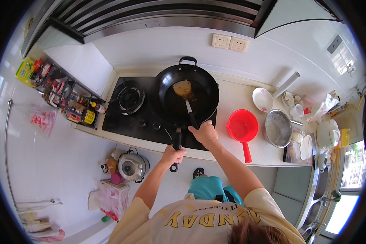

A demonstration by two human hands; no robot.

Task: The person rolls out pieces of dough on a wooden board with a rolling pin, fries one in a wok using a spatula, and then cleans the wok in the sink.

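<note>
My left hand (173,155) is closed around the black handle (177,140) of a large dark wok (161,88). The wok stands on the right part of a black glass gas hob (122,125). In my right hand (206,131) is the black grip of a spatula (188,107), its metal shaft slanting down into the wok. At the shaft's far end lies a pale yellow, flat shape (182,88) with browned spots; I cannot tell if it is the spatula's blade or food. Dark, shiny liquid, perhaps oil, surrounds it.
Right of the hob stand a red plastic ladle (243,125), a white plate (263,99) and a metal bowl (276,129). White dough pieces (305,148) lie on a board beyond. An unused burner (128,97) and a condiment rack (70,94) are left. A lidded pot (133,166) sits below.
</note>
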